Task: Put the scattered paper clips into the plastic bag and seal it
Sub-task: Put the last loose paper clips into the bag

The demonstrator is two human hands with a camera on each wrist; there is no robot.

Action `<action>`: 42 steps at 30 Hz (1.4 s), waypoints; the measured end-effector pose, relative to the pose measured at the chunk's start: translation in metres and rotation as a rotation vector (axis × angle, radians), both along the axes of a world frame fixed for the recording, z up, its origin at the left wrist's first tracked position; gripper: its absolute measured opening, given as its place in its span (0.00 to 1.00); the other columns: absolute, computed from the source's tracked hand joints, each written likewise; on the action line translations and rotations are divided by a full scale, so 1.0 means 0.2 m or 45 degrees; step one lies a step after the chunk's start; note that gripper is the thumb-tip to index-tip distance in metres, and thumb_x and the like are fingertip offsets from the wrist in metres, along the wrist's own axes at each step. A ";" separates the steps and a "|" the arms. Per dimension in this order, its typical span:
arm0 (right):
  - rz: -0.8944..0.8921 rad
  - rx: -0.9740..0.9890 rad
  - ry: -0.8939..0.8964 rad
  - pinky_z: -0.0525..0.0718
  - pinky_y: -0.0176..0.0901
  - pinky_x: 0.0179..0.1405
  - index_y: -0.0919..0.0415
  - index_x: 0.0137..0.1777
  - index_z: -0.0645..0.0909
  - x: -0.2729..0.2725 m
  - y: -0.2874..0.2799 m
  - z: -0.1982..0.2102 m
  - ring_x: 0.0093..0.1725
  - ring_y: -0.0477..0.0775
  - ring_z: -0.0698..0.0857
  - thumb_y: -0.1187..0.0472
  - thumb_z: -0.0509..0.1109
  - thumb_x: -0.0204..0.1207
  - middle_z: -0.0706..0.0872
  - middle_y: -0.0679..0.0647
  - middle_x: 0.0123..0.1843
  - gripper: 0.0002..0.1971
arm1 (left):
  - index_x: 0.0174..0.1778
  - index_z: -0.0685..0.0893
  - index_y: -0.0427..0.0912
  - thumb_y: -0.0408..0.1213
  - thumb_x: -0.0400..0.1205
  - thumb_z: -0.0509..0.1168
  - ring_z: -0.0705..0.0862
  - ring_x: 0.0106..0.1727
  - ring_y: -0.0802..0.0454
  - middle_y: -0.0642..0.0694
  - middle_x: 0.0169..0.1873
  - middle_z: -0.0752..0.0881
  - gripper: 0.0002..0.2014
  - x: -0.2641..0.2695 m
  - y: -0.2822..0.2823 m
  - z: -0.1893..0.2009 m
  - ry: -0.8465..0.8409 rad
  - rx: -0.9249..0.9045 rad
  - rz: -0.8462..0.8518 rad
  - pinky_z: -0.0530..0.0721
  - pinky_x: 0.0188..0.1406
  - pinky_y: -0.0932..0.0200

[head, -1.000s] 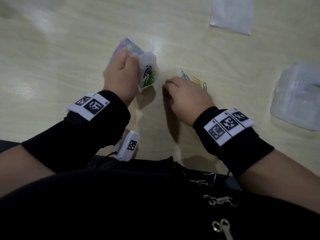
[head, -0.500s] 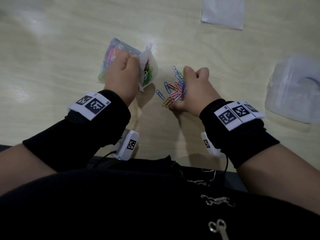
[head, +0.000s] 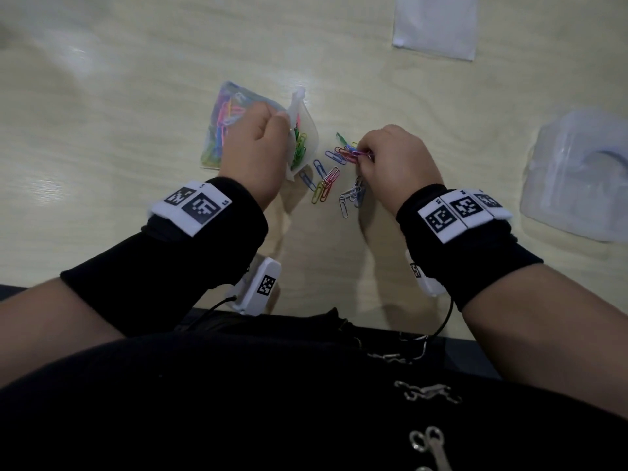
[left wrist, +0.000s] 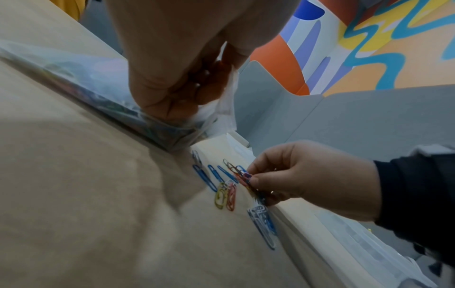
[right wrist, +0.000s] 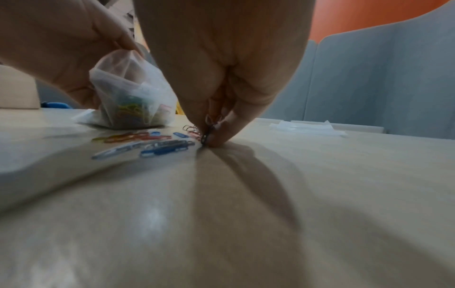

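A small clear plastic bag [head: 307, 137] stands open on the pale wooden table [head: 136, 96]; green and yellow clips show inside it. My left hand [head: 282, 117] pinches the bag's rim and holds its mouth up [left wrist: 229, 93]. Several coloured paper clips [head: 324, 185] lie loose on the table between my hands. My right hand [head: 365, 154] is just right of the bag and pinches a small bunch of clips [left wrist: 246, 177] at the tabletop. Blue and white clips [right wrist: 162, 148] lie by its fingertips [right wrist: 221, 134].
A flat clear packet of coloured clips [head: 221, 130] lies under and left of my left hand. A white sheet [head: 435, 25] lies at the far edge, and a clear plastic container [head: 577, 175] sits at the right. The table's near edge [head: 306, 309] is against my body.
My right hand dragged the loose clips nearer the bag, turned up off the table, and now pinches a bunch of them. My left hand still holds the bag open.
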State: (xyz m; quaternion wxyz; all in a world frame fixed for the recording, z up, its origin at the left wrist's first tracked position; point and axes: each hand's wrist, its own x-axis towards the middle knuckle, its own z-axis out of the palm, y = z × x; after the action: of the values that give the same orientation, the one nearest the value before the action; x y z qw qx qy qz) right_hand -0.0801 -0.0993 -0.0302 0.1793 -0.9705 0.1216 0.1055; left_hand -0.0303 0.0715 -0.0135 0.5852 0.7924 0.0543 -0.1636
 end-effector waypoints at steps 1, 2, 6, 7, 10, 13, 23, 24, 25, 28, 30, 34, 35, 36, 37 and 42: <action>-0.026 0.005 0.003 0.74 0.46 0.53 0.59 0.55 0.84 0.01 -0.01 0.01 0.56 0.61 0.81 0.60 0.63 0.80 0.84 0.59 0.55 0.11 | 0.26 0.69 0.51 0.39 0.81 0.56 0.70 0.28 0.56 0.54 0.25 0.72 0.15 0.00 0.00 0.00 0.003 -0.013 -0.015 0.71 0.31 0.58; -0.064 0.022 0.002 0.74 0.44 0.52 0.58 0.54 0.86 0.02 -0.02 0.03 0.55 0.59 0.82 0.59 0.64 0.79 0.85 0.58 0.53 0.10 | 0.26 0.70 0.51 0.40 0.79 0.57 0.71 0.28 0.55 0.54 0.25 0.73 0.14 0.00 -0.01 0.00 0.005 -0.018 -0.035 0.72 0.32 0.57; -0.325 0.354 -0.064 0.86 0.47 0.53 0.56 0.44 0.88 0.06 -0.01 0.13 0.44 0.55 0.89 0.59 0.72 0.74 0.87 0.50 0.37 0.04 | 0.29 0.71 0.50 0.47 0.75 0.56 0.73 0.33 0.50 0.50 0.28 0.75 0.10 -0.01 -0.03 0.01 0.034 0.000 -0.088 0.74 0.37 0.50; -0.373 0.497 -0.053 0.89 0.51 0.50 0.57 0.40 0.88 0.07 0.01 0.17 0.39 0.54 0.90 0.61 0.73 0.73 0.88 0.50 0.34 0.03 | 0.29 0.70 0.50 0.48 0.75 0.56 0.73 0.34 0.50 0.50 0.28 0.74 0.10 -0.01 -0.03 0.01 0.035 -0.002 -0.098 0.74 0.38 0.48; -0.303 0.707 0.099 0.91 0.53 0.47 0.57 0.35 0.88 0.11 0.10 0.25 0.34 0.53 0.91 0.64 0.74 0.72 0.90 0.56 0.33 0.05 | 0.28 0.70 0.49 0.47 0.75 0.56 0.73 0.33 0.50 0.49 0.27 0.73 0.11 -0.02 -0.04 0.01 0.032 -0.012 -0.113 0.73 0.37 0.49; -0.057 0.403 0.164 0.87 0.51 0.53 0.62 0.43 0.90 0.15 0.19 0.27 0.45 0.58 0.90 0.59 0.70 0.75 0.92 0.59 0.42 0.09 | 0.23 0.71 0.50 0.45 0.74 0.56 0.72 0.34 0.49 0.50 0.25 0.73 0.12 -0.02 -0.04 0.01 0.056 -0.045 -0.105 0.72 0.40 0.47; -0.476 0.636 -0.099 0.85 0.46 0.50 0.50 0.49 0.79 0.13 0.13 0.25 0.52 0.54 0.86 0.66 0.59 0.75 0.86 0.55 0.54 0.12 | 0.18 0.70 0.53 0.45 0.72 0.56 0.68 0.37 0.51 0.52 0.28 0.69 0.14 0.02 0.03 0.00 0.024 -0.067 0.098 0.68 0.41 0.49; -0.454 0.432 -0.022 0.79 0.40 0.51 0.53 0.56 0.78 0.11 0.10 0.23 0.54 0.55 0.83 0.66 0.58 0.77 0.82 0.56 0.61 0.13 | 0.18 0.71 0.54 0.45 0.72 0.56 0.68 0.37 0.51 0.53 0.27 0.70 0.14 0.03 0.04 0.00 0.021 -0.072 0.124 0.68 0.41 0.51; -0.454 0.239 0.106 0.73 0.39 0.51 0.57 0.62 0.76 0.10 0.07 0.19 0.56 0.57 0.80 0.65 0.57 0.79 0.75 0.58 0.67 0.14 | 0.18 0.72 0.54 0.45 0.72 0.56 0.69 0.36 0.52 0.56 0.26 0.71 0.14 0.04 0.05 0.00 0.015 -0.077 0.150 0.69 0.40 0.53; -0.469 0.080 0.363 0.73 0.49 0.49 0.63 0.68 0.69 0.06 0.09 0.11 0.62 0.65 0.77 0.58 0.61 0.81 0.65 0.61 0.70 0.18 | 0.18 0.75 0.56 0.43 0.72 0.55 0.70 0.33 0.54 0.61 0.21 0.73 0.16 0.06 0.07 0.00 -0.003 -0.077 0.192 0.69 0.39 0.57; -0.310 0.068 0.355 0.76 0.53 0.54 0.63 0.68 0.68 0.04 0.16 0.07 0.64 0.65 0.74 0.44 0.69 0.76 0.65 0.60 0.69 0.28 | 0.19 0.73 0.53 0.42 0.72 0.55 0.70 0.34 0.53 0.59 0.23 0.72 0.14 0.07 0.08 -0.01 -0.016 -0.066 0.226 0.69 0.38 0.57; -0.011 -0.039 0.277 0.76 0.54 0.60 0.61 0.69 0.68 0.01 0.25 0.04 0.65 0.65 0.72 0.46 0.76 0.70 0.66 0.60 0.67 0.33 | 0.19 0.73 0.53 0.42 0.72 0.55 0.70 0.35 0.52 0.57 0.25 0.72 0.14 0.08 0.09 -0.02 -0.011 -0.054 0.237 0.70 0.38 0.56; 0.009 -0.040 0.244 0.77 0.55 0.60 0.61 0.68 0.69 0.01 0.24 0.03 0.64 0.66 0.73 0.50 0.74 0.73 0.67 0.60 0.66 0.29 | 0.20 0.71 0.53 0.42 0.72 0.55 0.69 0.35 0.53 0.57 0.25 0.71 0.14 0.07 0.09 -0.02 -0.011 -0.053 0.232 0.69 0.38 0.55; 0.012 -0.026 0.209 0.77 0.55 0.59 0.62 0.67 0.71 0.01 0.23 0.02 0.62 0.68 0.75 0.54 0.72 0.75 0.69 0.61 0.65 0.24 | 0.20 0.70 0.52 0.42 0.73 0.55 0.69 0.35 0.53 0.57 0.25 0.71 0.13 0.07 0.09 -0.02 -0.012 -0.052 0.227 0.68 0.38 0.55; 0.006 -0.008 0.173 0.79 0.55 0.58 0.62 0.65 0.73 0.01 0.21 0.01 0.60 0.68 0.76 0.58 0.69 0.77 0.70 0.62 0.64 0.19 | 0.20 0.69 0.52 0.43 0.73 0.55 0.68 0.35 0.53 0.57 0.25 0.70 0.14 0.07 0.09 -0.02 -0.015 -0.051 0.220 0.68 0.38 0.55; -0.045 0.040 0.035 0.74 0.43 0.46 0.62 0.54 0.81 0.05 0.13 0.00 0.52 0.64 0.80 0.67 0.62 0.77 0.77 0.62 0.57 0.09 | 0.19 0.66 0.52 0.42 0.72 0.55 0.66 0.35 0.52 0.54 0.28 0.68 0.14 0.05 0.07 -0.02 -0.027 -0.055 0.186 0.67 0.38 0.54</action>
State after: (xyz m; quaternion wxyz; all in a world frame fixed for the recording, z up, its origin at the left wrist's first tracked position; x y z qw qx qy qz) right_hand -0.0710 -0.0735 -0.0303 0.1946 -0.9638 0.1396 0.1175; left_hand -0.0200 0.0850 -0.0181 0.6130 0.7752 0.1023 -0.1131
